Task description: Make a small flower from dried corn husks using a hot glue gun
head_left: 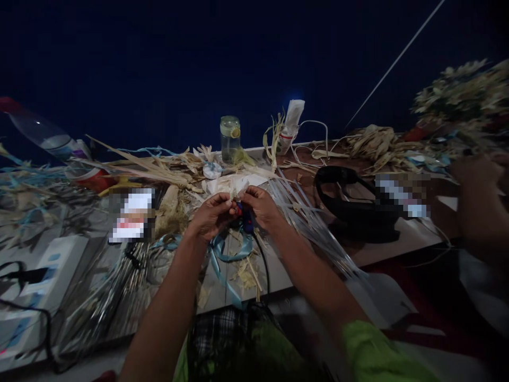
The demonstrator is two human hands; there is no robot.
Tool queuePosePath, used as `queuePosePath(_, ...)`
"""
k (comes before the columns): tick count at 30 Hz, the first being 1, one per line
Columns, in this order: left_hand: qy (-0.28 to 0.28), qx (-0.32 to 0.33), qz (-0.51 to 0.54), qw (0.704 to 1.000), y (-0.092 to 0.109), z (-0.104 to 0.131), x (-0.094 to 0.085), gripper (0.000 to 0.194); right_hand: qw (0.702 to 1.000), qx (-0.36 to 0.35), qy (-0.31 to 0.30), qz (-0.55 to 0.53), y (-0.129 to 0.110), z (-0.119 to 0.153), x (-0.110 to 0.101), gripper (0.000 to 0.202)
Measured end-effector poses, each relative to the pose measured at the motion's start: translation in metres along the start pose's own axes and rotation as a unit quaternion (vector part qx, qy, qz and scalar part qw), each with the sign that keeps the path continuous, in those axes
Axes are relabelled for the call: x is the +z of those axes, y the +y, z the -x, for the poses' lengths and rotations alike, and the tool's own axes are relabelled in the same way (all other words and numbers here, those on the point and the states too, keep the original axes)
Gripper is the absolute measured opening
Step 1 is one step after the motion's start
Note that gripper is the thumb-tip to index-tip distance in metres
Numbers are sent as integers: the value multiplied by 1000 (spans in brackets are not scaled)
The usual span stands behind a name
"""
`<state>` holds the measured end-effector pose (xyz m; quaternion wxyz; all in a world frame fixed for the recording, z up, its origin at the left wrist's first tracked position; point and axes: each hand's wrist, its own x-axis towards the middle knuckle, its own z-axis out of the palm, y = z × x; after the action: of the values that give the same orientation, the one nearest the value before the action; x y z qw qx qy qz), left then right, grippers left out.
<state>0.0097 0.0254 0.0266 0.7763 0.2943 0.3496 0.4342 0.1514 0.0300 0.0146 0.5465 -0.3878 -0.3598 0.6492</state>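
Both hands meet over the middle of the table. My left hand [211,214] pinches one side of a small pale piece [235,187] that looks like dried husk. My right hand [259,206] has its thumb and fingers closed on the other side. Just under the fingertips lies a blue and red tool [247,218] with a black cable, partly hidden by the hands. A light blue ribbon [234,257] curls on the table below them.
A clear bottle [230,139] stands behind the hands. Clear sticks [310,217] and a black headband-like object [350,209] lie right. A power strip [51,286] and metal wires [115,297] lie left. Another person's hand [479,178] is at far right.
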Motion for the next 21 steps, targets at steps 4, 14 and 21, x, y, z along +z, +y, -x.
queuePosePath(4, -10, -11, 6, 1000, 1, 1, 0, 26, 1000, -1, 13, -2, 0, 0, -1, 29)
queuePosePath(14, -23, -13, 19, 999, -1, -1, 3, 29, 999, -12, 34, -17, 0, 2, 3, 30)
queuePosePath(21, -19, -21, 13, 1000, -4, -3, 0, 24, 999, -14, 29, -7, 1, 2, 3, 30)
